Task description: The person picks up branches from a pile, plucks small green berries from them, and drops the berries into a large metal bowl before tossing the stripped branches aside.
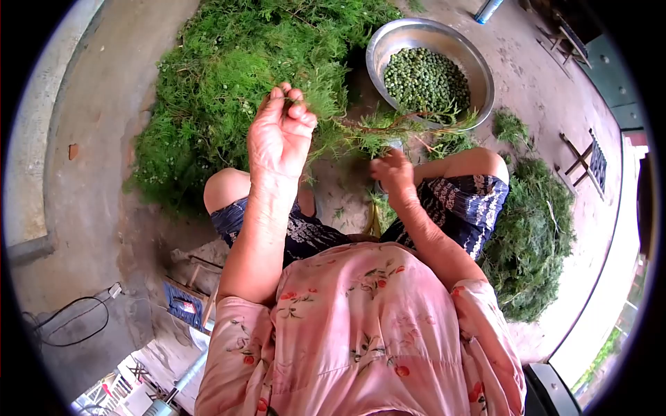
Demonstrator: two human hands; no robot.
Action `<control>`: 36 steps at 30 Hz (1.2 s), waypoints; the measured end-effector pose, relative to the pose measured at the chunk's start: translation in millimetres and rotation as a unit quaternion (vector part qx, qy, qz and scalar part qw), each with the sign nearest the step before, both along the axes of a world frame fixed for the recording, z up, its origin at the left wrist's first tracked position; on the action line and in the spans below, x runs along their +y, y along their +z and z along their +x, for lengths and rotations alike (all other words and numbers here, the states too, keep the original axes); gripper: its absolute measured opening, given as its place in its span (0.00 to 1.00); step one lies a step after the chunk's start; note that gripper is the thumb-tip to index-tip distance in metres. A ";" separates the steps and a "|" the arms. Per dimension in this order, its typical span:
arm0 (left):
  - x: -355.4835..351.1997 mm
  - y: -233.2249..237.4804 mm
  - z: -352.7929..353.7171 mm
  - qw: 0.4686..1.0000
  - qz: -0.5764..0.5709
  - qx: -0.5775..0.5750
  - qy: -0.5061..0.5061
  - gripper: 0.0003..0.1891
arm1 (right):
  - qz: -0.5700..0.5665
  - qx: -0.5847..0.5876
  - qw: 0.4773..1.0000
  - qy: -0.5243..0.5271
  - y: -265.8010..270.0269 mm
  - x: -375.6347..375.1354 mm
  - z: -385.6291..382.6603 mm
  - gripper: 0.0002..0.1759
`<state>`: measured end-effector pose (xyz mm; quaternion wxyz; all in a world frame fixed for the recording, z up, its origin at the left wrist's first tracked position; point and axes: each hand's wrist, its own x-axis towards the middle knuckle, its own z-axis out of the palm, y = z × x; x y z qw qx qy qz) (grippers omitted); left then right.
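green branch (399, 127), tugged hard, could bump the bowl (477, 61) at upper right and spill berries (424, 78); left hand (279, 139) pinches a sprig (290, 102), right hand (395, 173) too blurry to tell.

The shirt (347, 326) is pale pink, scattered with red flowers and dark leafy sprigs. The shorts (461, 208) are navy blue with a white mottled print in bands. The heap of foliage (229, 90) is bright green, the pile of cuttings (531, 243) a duller green. The basin (481, 76) is silvery grey, the round berries (424, 80) green, and the floor (97, 139) grey-brown.
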<state>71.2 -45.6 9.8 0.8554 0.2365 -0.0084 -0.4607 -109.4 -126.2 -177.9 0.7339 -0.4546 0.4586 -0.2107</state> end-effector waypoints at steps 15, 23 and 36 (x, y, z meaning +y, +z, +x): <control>-9.0 79.9 -52.0 0.825 0.198 -0.522 0.088 0.19 | 0.100 -0.141 0.982 0.072 85.8 -15.7 60.8 0.13; 59.5 -62.8 -44.5 0.920 0.347 -0.175 -0.048 0.14 | 0.217 -0.282 0.934 0.004 111.7 -60.0 61.8 0.09; 42.3 -49.7 -50.3 0.977 0.161 0.114 -0.082 0.20 | 0.229 -0.259 0.924 0.162 151.7 -33.3 49.8 0.13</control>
